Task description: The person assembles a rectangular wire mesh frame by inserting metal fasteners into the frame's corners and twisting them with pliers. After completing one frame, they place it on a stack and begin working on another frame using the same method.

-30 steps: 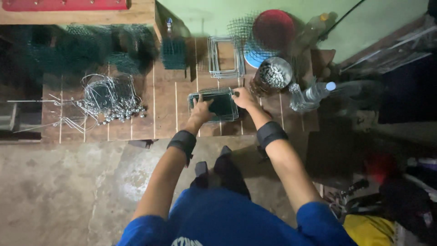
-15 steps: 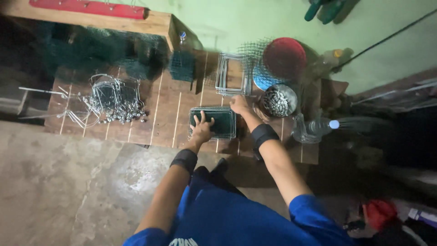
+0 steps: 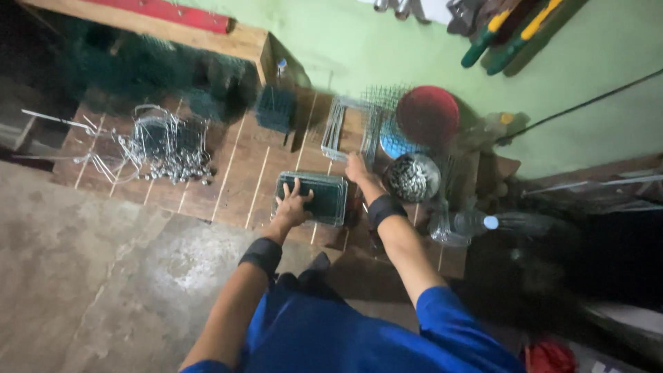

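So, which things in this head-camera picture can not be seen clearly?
- Right hand: its fingertips are blurred at the far edge of the dark green wire frame, so its grip is unclear.
- Metal bowl: its contents are too small and blurred to identify.
- Pile of wire pieces: motion blur merges them.
- Tools on the green wall: cut off by the top edge.

Two hands: left hand (image 3: 295,206) and right hand (image 3: 358,168). One dark mesh box (image 3: 312,197), one red lid (image 3: 427,115), one metal bowl (image 3: 412,177), seemingly two clear bottles (image 3: 476,222), two black wristbands (image 3: 385,208).
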